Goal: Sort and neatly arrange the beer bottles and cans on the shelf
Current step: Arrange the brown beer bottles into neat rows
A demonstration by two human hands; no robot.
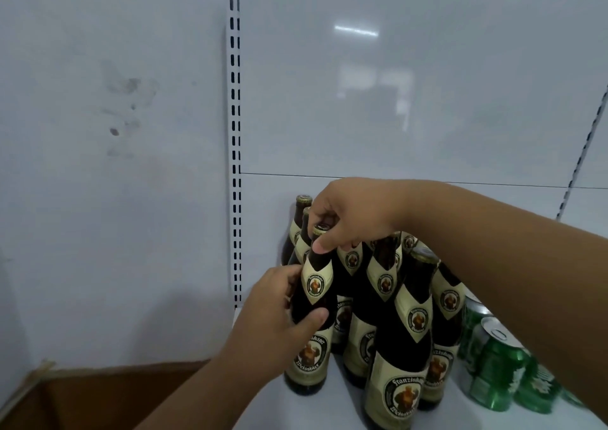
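Several dark brown beer bottles with cream labels stand clustered on the white shelf [329,410]. My left hand [273,314] grips the shoulder of the front-left bottle [311,347], thumb across its front. My right hand [348,219] reaches over the cluster and pinches that same bottle's capped neck. Another bottle [399,370] stands nearest me at the front. Two more bottles [301,229] stand behind, against the back panel. Green cans [493,370] sit to the right of the bottles, some upright and some tipped.
A slotted white upright [235,146] runs up the back panel left of the bottles. A second slotted upright [582,156] is at the far right. An open brown cardboard box [108,393] sits below the shelf's left end.
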